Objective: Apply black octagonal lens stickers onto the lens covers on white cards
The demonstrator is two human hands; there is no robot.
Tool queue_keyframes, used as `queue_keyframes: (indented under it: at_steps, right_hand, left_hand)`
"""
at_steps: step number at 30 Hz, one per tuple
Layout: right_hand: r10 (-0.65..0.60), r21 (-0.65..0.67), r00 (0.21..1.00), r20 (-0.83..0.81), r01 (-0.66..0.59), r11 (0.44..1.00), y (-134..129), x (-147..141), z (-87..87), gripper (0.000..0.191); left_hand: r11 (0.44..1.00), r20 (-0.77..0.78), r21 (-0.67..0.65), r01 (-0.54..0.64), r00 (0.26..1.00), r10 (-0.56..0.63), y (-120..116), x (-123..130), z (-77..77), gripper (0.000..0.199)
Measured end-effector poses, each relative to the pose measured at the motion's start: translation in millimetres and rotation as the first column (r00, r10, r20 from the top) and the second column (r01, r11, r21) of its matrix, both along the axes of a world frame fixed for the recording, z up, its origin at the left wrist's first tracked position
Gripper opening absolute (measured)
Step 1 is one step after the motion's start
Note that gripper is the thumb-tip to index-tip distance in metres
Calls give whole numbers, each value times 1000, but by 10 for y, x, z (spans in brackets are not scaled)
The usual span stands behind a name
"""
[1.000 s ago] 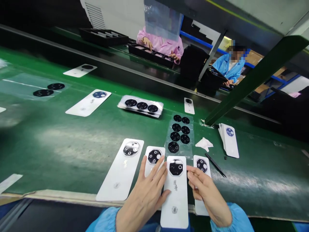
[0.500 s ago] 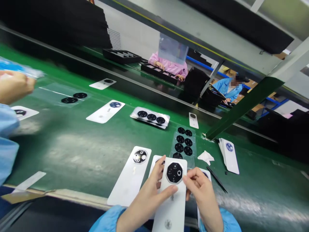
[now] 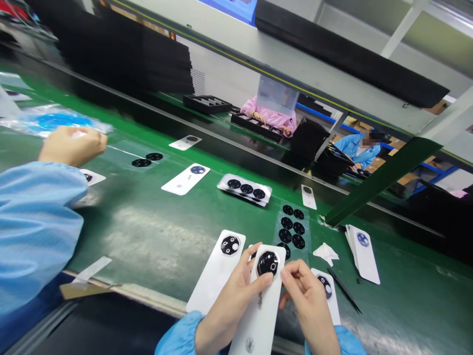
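Observation:
My left hand (image 3: 236,301) grips a white phone back cover (image 3: 258,318), its thumb just below the black camera lens plate (image 3: 266,261) near the top. At the cover's right edge, my right hand (image 3: 305,298) is closed in a pinch; whatever lies between its fingertips is hidden. Another white cover (image 3: 216,271) with a black lens plate lies to the left. A further cover (image 3: 330,298) is partly behind my right hand. Beyond my hands is a clear sheet (image 3: 275,224) carrying several round black lens plates.
Black tweezers (image 3: 344,291), a crumpled white wipe (image 3: 325,254) and a stack of covers (image 3: 364,256) lie to the right. A clear-wrapped stack (image 3: 244,190) sits farther back. A co-worker's hand (image 3: 72,145) reaches in from the left. A green post (image 3: 384,180) rises at the right.
The view has swung left, so the bench appears shifted right. The held cover leans slightly more, with my left thumb nearer its lens plate. The co-worker's arm shows more fully.

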State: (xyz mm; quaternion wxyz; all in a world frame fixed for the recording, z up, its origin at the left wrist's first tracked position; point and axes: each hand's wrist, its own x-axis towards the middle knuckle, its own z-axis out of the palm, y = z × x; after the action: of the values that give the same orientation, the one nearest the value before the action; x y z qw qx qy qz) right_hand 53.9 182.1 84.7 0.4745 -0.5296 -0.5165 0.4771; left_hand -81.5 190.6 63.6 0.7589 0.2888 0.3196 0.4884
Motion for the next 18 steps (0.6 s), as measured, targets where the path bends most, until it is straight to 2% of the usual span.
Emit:
queue_keyframes:
  at_steps: [4, 7, 11, 14, 18]
  right_hand:
    - [-1, 1, 1000, -10, 1, 1000, -11, -7, 30, 36]
    - [21, -53, 998, -51, -23, 998, 19, -11, 61, 34]
    - [84, -113, 993, -80, -93, 989, 101, 21, 51, 36]
    - [77, -110, 996, -50, -82, 991, 139, 51, 11, 36]
    - [52, -107, 999, -3, -52, 993, 138, 46, -22, 39]
  left_hand:
    - [1000, 17, 6, 16, 1000, -16, 6, -17, 12, 72]
    - [999, -6, 29, 42, 999, -42, 3, -29, -4, 71]
    - [983, -151, 182, 10, 988, 17, -12, -47, -49, 70]
    - [947, -301, 319, 23, 950, 78, -16, -62, -84, 68]
    - [913, -348, 407, 31, 929, 124, 5, -49, -156, 69]
